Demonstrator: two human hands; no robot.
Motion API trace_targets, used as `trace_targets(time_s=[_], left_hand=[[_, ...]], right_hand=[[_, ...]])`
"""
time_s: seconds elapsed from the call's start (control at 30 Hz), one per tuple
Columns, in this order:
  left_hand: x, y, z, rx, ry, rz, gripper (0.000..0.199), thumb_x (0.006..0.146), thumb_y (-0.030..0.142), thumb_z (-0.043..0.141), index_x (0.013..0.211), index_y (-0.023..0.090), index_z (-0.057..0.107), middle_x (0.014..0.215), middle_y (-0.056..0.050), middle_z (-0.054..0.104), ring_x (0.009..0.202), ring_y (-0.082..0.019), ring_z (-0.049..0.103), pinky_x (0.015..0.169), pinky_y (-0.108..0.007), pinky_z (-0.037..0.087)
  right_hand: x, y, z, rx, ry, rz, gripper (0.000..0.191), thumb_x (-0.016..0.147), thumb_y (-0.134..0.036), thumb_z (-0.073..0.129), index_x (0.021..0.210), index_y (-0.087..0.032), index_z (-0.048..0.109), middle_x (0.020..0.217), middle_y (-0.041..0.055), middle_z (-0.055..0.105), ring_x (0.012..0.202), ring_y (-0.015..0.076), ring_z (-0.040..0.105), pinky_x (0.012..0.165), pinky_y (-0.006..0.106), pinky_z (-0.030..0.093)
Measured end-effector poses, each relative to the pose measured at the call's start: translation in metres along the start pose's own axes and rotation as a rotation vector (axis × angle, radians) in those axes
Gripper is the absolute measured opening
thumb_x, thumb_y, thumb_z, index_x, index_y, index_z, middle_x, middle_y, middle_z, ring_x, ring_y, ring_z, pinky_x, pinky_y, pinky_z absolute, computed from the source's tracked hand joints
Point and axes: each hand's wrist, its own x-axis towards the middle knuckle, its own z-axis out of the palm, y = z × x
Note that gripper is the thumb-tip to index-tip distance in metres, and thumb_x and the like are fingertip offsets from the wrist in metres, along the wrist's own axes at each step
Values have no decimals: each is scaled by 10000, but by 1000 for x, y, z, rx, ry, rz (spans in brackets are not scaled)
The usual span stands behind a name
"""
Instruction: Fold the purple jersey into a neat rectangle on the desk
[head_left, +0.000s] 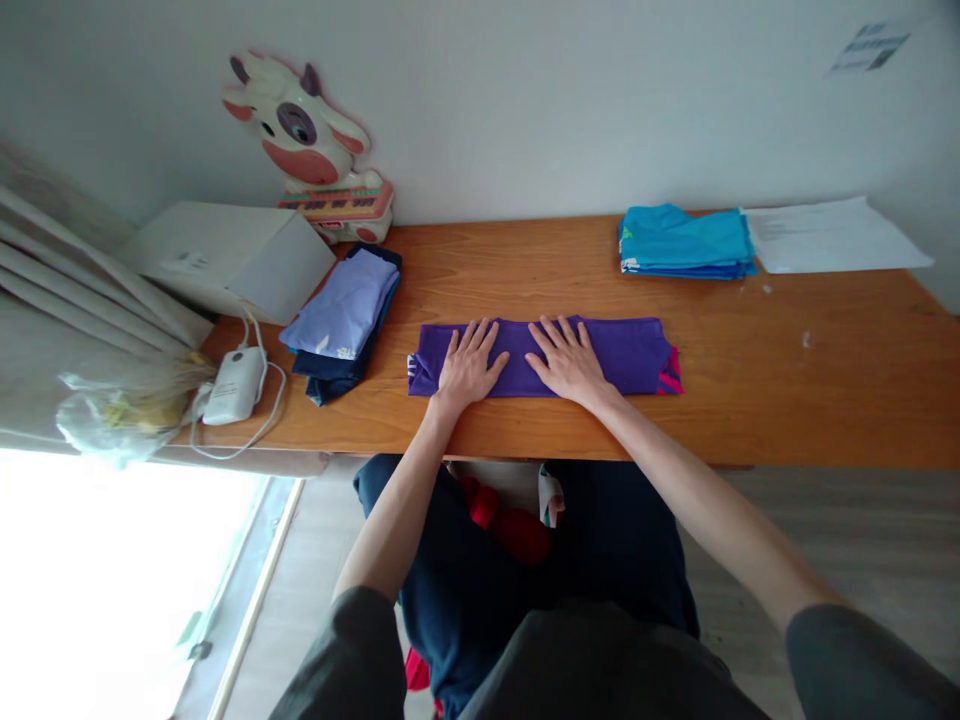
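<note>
A purple garment [516, 345], folded into a long flat strip, lies near the front edge of the wooden table [750, 400]. A bit of pink shows at its right end and white marks at its left end. My left hand [471, 366] rests flat on the strip left of its middle, fingers spread. To the right of it, my right hand [570, 362] presses flat on the same cloth, its fingers also apart. Neither hand grips anything.
On the left sit folded lavender and navy clothes [349, 310], a white box [240, 250], a cow toy keyboard [315, 150] and a white corded device [235, 385]. Folded blue clothes [686, 240] and white paper [832, 236] lie at the back right.
</note>
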Motion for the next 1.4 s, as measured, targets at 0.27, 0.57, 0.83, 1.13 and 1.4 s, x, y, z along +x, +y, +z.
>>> trace_targets(time_s=[0.27,0.57,0.83,1.13,1.4], left_hand=[[-4,-5,5,15,37,-48,824,1184,662,407,1862,195,371,1923,-120,360,1815,-348,289,1490,-613,208],[4,-24,1,8,-4,-87,856,1174,688,386,1869,189,353,1931,-113,345,1822,-356,264,1496,-614,164],[-22,-50,-7,38,80,-272,838,1181,679,357,1849,174,399,1922,-125,361,1822,-357,263,1494,-634,157],[-69,-37,-11,-22,109,-293,809,1168,652,444,1844,208,415,1919,-129,366,1821,-375,263,1483,-654,208],[-92,-45,-16,-65,107,-225,785,1159,647,492,1832,246,438,1909,-103,400,1813,-342,296,1488,-622,222]], right_hand=[[-70,110,-33,-126,-9,242,834,1196,-651,272,1865,-163,374,1936,155,304,1805,399,267,1457,676,214],[-82,120,-34,-139,-19,257,844,1196,-649,243,1879,-161,330,1948,166,265,1815,394,236,1452,691,216],[-80,119,-35,-116,-22,260,843,1196,-650,259,1879,-161,330,1952,161,255,1818,403,221,1449,717,206],[-120,91,-36,-93,-28,220,838,1191,-624,305,1904,-184,257,1962,141,206,1825,409,194,1450,722,217],[-141,73,-37,-89,-28,206,862,1187,-672,307,1896,-183,285,1955,151,230,1831,386,173,1470,692,179]])
